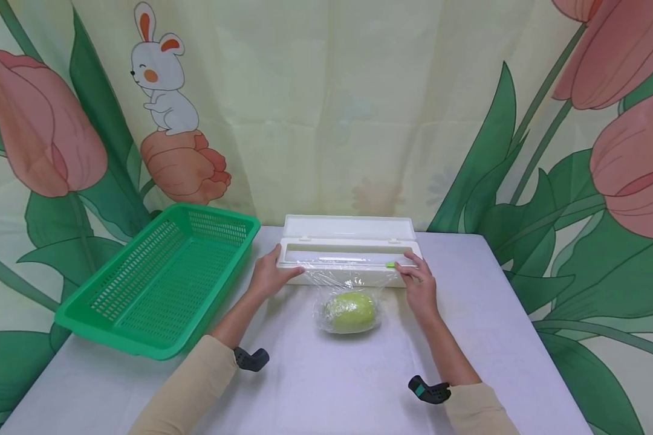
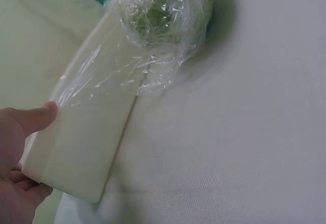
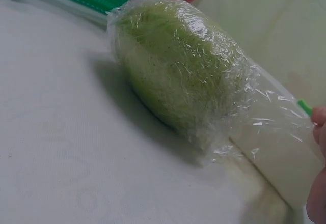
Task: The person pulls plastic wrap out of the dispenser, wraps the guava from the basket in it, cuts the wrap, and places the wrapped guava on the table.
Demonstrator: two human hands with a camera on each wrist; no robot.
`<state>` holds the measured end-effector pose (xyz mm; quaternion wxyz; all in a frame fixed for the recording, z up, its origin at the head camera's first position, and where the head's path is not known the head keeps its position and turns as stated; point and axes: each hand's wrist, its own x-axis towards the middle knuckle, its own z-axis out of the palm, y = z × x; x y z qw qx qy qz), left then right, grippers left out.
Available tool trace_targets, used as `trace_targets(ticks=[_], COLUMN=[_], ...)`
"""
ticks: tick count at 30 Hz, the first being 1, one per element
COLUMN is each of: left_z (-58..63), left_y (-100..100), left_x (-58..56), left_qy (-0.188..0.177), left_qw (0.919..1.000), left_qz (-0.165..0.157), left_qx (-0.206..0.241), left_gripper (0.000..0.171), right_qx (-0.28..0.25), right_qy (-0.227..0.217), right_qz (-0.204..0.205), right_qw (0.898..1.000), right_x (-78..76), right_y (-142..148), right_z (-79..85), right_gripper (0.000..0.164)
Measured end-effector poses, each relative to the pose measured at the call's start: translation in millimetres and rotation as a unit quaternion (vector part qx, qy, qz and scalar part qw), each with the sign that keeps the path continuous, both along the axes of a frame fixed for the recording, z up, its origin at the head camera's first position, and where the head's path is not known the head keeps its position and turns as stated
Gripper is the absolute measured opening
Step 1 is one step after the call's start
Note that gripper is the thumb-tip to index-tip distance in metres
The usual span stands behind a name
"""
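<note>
An oval yellow-green fruit (image 1: 350,312), perhaps a melon, lies on the table wrapped in clear cling film (image 3: 265,122). From it the film runs up to a white cling film dispenser (image 1: 326,277), whose lid (image 1: 348,228) stands open with a film roll inside. My left hand (image 1: 269,275) grips the dispenser's left end, the thumb (image 2: 43,118) lying along the front edge. At the right end, my right hand (image 1: 420,285) pinches the small green slide cutter (image 1: 390,264) on the front rim. Its fingertips are partly cut off in the right wrist view.
A green plastic basket (image 1: 217,290) stands on the left of the white-covered table (image 1: 326,380), close to my left forearm. Behind the table hangs a curtain (image 1: 326,121) printed with tulips and a rabbit.
</note>
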<state>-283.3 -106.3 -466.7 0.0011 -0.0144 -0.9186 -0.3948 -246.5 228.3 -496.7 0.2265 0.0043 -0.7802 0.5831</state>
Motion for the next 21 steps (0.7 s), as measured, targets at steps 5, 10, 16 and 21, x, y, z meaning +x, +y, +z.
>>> trace_targets(ticks=[5, 10, 16, 21], left_z=[2.0, 2.0, 1.3, 0.9], left_y=[-0.7, -0.4, -0.1, 0.3], left_x=[0.6, 0.2, -0.6, -0.8], left_qy=[0.002, 0.004, 0.004, 0.001], left_qw=[1.0, 1.0, 0.9999, 1.0], left_qz=[0.003, 0.001, 0.0, -0.004], left_qx=[-0.006, -0.009, -0.01, -0.009], left_gripper=[0.1, 0.099, 0.099, 0.098], right_qx=[0.02, 0.054, 0.099, 0.11], right_qy=[-0.005, 0.013, 0.021, -0.026], right_qz=[0.008, 0.006, 0.011, 0.014], right_qw=[1.0, 0.998, 0.995, 0.994], right_x=[-0.2, -0.6, -1.5, 1.6], right_y=[-2.5, -4.1, -4.9, -4.9], right_z=[2.3, 1.3, 0.3, 3.1], right_gripper=[0.015, 0.015, 0.018, 0.022])
